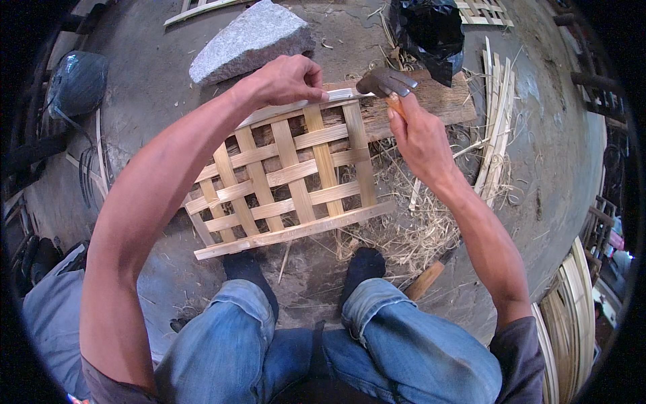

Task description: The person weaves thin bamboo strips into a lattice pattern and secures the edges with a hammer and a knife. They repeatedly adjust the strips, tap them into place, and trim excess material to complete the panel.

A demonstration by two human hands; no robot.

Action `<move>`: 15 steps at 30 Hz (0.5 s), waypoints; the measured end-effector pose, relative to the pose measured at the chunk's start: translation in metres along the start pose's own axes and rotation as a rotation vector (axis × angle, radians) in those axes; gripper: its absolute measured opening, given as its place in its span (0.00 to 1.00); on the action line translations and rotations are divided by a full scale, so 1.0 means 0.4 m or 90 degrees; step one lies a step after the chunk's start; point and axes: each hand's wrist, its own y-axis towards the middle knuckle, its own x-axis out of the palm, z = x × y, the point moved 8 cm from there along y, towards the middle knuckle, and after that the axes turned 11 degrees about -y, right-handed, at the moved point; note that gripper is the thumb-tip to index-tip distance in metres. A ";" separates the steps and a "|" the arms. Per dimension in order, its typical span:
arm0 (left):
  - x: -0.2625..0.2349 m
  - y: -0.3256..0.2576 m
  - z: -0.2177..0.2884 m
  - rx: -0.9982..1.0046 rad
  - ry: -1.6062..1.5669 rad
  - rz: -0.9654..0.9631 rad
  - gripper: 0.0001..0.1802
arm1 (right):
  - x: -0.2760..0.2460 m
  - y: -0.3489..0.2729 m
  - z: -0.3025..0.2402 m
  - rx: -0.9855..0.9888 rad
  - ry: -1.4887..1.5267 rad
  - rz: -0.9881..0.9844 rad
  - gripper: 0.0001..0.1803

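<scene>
A woven lattice panel [286, 172] of flat pale bamboo strips lies in front of me, its far edge on a worn wooden board [441, 97]. My left hand [289, 79] is closed at that far edge, thumb and finger pinched over the pale edge strip [343, 95]. Whatever sits between those fingertips is too small to make out. In my right hand [424, 138] is a claw hammer [387, 82], gripped high on its orange handle. The hammer's head hovers at or just above the strip's right end; whether it touches, I cannot tell.
A big grey stone [249, 40] lies beyond the panel. Right of it stands an open black plastic bag [429, 34]. Loose bamboo strips [496, 121] and curly shavings [424, 222] cover the floor at right. A wooden handle [425, 280] lies near my right foot [363, 269].
</scene>
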 end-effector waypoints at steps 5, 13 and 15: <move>-0.003 0.001 0.000 -0.012 0.014 0.009 0.19 | -0.001 -0.003 0.000 -0.019 -0.021 0.004 0.09; -0.003 0.001 -0.063 -0.086 -0.047 0.029 0.32 | -0.037 0.029 -0.035 -0.119 -0.049 -0.001 0.09; -0.001 -0.002 -0.066 -0.101 -0.062 0.027 0.29 | -0.041 0.039 -0.053 -0.133 -0.084 -0.033 0.09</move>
